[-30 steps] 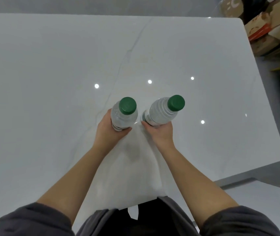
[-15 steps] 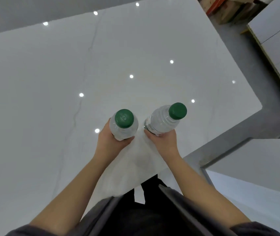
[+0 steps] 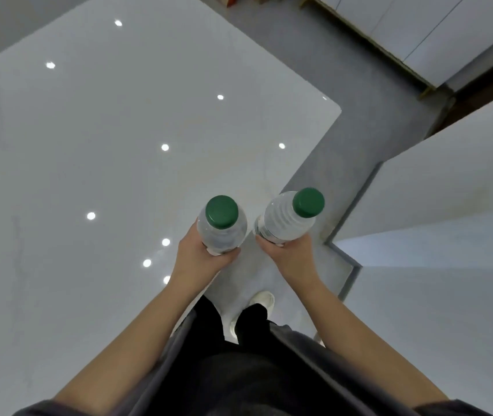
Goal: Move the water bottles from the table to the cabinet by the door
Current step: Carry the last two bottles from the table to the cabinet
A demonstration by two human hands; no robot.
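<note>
Over the near corner of the tabletop [image 3: 119,151]: a left bottle [image 3: 221,228] and a right bottle [image 3: 282,222] are held side by side, close together but not touching.
Left bottle: clear plastic, green-capped and seen almost cap-on. It is gripped low on its body by the left hand [image 3: 206,261], with the fingers curled round it and mostly hidden beneath.
Right bottle: green-capped, its cap tilted out past the tabletop's edge. Its lower body is gripped by the right hand [image 3: 291,256], fingers wrapped round it.
Off the tabletop's edge: grey floor [image 3: 374,121] and a white shoe [image 3: 264,299] are seen, with a white cabinet front [image 3: 449,34] further off. Whether it stands by the door cannot be told.
Step in hand: judged to be the carry, as both bottles are held and no set-down has been made.
Next move: the bottles need to be carried away from the tabletop, kept firmly gripped, and stood on the cabinet.
</note>
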